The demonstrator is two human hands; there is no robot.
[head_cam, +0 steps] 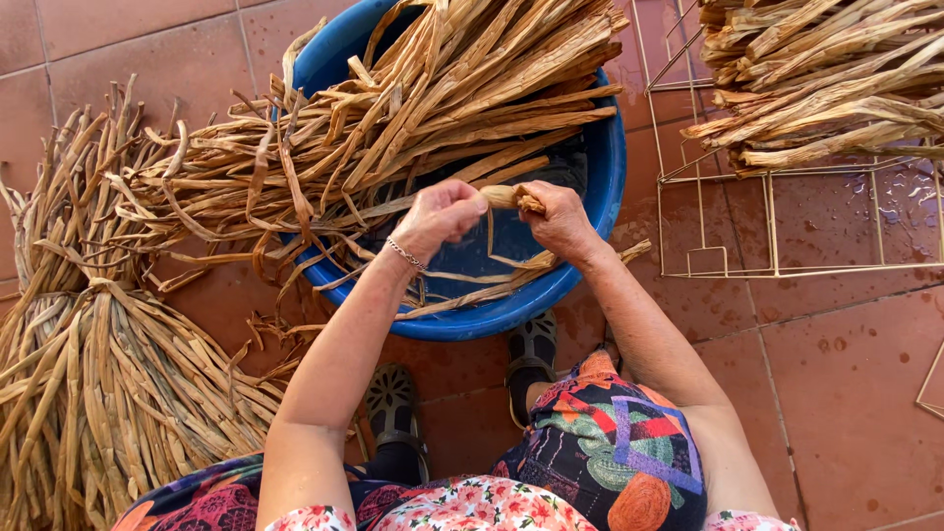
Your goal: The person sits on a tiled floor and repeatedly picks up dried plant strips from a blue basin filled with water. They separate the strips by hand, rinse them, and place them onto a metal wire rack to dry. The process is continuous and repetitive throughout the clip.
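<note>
Tan, dried and flat, the leaf strip [513,197] is pinched at its end between the left hand [442,214] and right hand [559,218]. Both grips are clamped on it above the blue tub [610,167], its loose length curling down inside.

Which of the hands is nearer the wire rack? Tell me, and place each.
Right. The right hand is over the blue tub's right side, closer to the wire rack on the tiles. The left hand is beside it, farther left. Both grip one leaf strip.

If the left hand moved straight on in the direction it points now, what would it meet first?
Most likely the right hand: the left hand points toward it along the dried leaf strip both hold, above the blue tub.
</note>
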